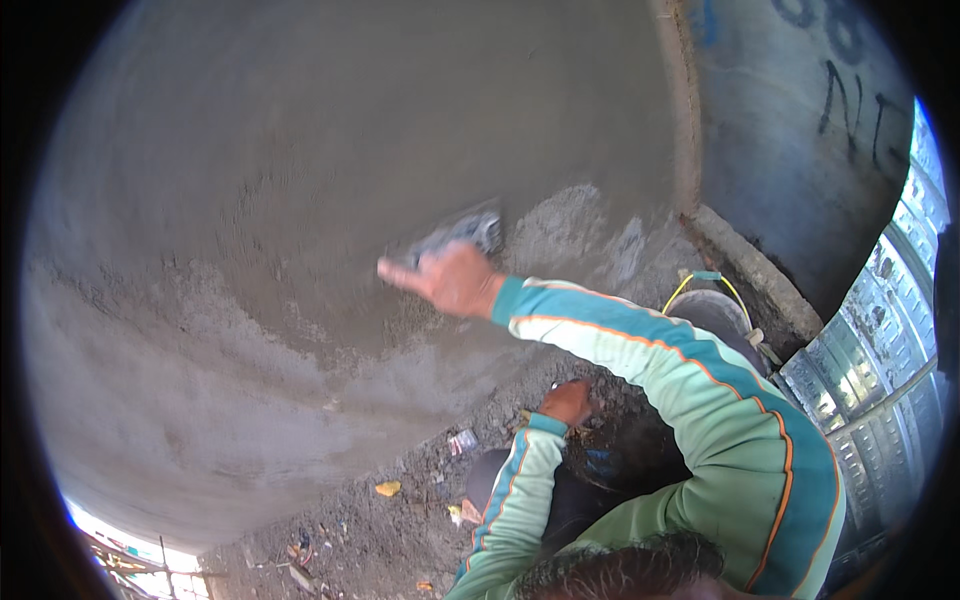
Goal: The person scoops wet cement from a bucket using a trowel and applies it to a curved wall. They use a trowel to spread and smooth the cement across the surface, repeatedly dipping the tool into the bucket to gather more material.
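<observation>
My right hand (450,278) grips a steel trowel (472,225) flat against the grey plastered wall (250,120), index finger stretched out along it. The tool is blurred, and patchy, lighter plaster shows around it. My left hand (566,402) is lower, near the rubble-strewn ground at the wall's foot, with curled fingers; what it may hold is too small to make out.
A bucket (710,310) with a yellow handle stands right, beside a concrete ledge (765,280). A painted concrete wall (780,150) rises behind it. A ribbed metal panel (850,375) curves along the far right. Small debris (388,489) litters the ground.
</observation>
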Demonstrator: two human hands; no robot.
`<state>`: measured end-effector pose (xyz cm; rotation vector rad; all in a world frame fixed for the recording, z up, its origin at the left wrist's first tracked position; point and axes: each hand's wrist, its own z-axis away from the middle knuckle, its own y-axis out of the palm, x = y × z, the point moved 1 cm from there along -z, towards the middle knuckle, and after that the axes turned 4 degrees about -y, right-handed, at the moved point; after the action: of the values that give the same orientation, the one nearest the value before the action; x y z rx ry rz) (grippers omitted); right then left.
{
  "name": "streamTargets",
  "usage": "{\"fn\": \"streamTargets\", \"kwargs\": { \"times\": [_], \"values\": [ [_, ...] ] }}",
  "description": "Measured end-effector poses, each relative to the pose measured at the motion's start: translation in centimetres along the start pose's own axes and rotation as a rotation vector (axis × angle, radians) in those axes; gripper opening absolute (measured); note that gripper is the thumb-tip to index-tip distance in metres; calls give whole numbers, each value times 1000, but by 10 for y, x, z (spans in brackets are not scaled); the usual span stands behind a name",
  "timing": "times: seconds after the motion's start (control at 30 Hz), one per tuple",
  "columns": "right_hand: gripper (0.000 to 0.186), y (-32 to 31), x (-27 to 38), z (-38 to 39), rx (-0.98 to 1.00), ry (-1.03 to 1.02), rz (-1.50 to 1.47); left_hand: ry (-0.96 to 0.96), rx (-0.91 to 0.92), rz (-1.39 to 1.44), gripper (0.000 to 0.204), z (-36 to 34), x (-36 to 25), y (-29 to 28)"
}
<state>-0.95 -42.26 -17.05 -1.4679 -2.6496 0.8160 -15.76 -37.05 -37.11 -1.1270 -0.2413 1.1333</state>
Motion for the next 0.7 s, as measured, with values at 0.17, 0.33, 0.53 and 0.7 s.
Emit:
{"fn": "streamTargets", "kwargs": {
  "times": [0.17,0.33,0.53,0.7],
  "values": [
    [60,-94,-144,-18,-309,575,264,21,30,39,59,13,-3,-11],
    [59,-129,-245,49,-463,1012,63,31,79,29,59,6,-12,-7],
    [59,-94,-256,132,-508,1235,-135,37,18,82,65,-4,-8,9],
    [58,-8,-191,285,-923,1678,-917,-20,152,26,69,-15,-35,1]
  ]
}}
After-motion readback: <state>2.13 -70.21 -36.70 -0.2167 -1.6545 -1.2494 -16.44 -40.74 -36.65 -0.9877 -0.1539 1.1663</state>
